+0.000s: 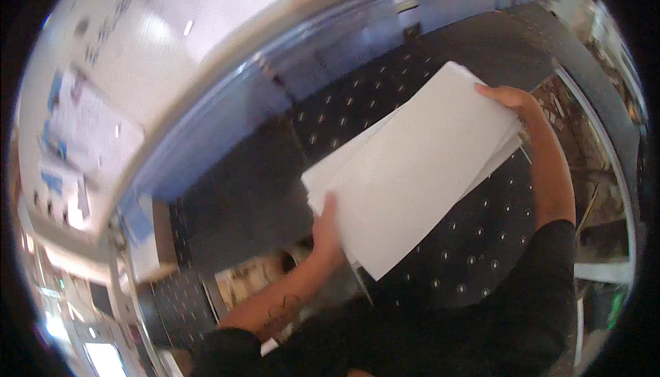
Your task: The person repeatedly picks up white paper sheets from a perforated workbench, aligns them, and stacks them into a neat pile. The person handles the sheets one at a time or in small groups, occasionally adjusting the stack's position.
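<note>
A stack of white paper sheets (419, 171) is held between my two hands above a dark tabletop. Its sheets are slightly fanned, with edges sticking out at the upper left and lower right. My left hand (327, 229) grips the near left end, its thumb lying on top and the other fingers hidden underneath. At the far right end my right hand (509, 96) is closed on the stack, thumb over the edge, remaining fingers out of sight below. The dark tabletop with rows of small metal studs (474, 239) shows on both sides of the paper.
Behind the tabletop runs a bluish guard panel (227, 140) with a metal rail. Papers (89, 119) are fixed to a pale machine surface at the left. A cardboard box (161, 236) stands at the left edge. At the right, a metal frame (605, 150) borders a cluttered floor.
</note>
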A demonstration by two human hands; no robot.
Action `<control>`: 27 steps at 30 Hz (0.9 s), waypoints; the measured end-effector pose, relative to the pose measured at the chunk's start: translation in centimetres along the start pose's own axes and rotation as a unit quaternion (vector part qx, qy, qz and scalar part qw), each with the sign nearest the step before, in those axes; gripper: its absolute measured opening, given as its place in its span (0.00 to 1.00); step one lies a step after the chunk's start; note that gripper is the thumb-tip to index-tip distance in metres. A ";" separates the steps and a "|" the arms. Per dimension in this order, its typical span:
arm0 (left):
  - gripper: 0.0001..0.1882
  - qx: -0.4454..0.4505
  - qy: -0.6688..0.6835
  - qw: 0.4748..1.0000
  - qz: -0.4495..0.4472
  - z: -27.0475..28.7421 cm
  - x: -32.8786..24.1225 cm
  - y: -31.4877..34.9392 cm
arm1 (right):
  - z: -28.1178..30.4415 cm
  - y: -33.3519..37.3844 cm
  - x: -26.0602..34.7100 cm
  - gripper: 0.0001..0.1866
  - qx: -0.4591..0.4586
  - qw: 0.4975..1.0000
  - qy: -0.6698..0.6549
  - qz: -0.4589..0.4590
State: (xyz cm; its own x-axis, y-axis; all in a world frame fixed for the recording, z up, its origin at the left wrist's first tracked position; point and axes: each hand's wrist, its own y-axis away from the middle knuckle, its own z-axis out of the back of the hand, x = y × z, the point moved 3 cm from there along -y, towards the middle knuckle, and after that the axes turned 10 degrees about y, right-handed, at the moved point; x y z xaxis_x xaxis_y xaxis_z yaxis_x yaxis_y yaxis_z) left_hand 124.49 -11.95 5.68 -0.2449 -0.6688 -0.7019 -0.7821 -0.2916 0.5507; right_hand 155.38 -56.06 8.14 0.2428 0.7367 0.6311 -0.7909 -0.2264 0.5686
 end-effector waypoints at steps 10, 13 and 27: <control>0.56 -0.008 -0.156 0.981 -0.114 4.3 3.0 4.2 | -1.1 6.6 2.2 0.48 -0.118 0.975 0.187 -0.033; 0.61 0.025 -0.113 0.989 -0.095 8.6 0.3 4.8 | -2.7 8.2 7.6 0.46 -0.302 0.880 0.367 0.014; 0.30 -0.232 0.124 0.965 0.013 54.2 16.0 26.3 | -56.0 32.6 30.2 0.28 0.151 0.815 0.051 0.558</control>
State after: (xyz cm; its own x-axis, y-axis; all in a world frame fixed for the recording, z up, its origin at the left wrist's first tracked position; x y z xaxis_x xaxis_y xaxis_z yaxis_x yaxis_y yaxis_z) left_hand 68.93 6.74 -15.54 -0.0708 -0.8061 -0.5875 -0.4225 -0.5093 0.7497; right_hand 105.49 -5.50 16.16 -0.5921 0.0113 0.8058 -0.3095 -0.9264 -0.2144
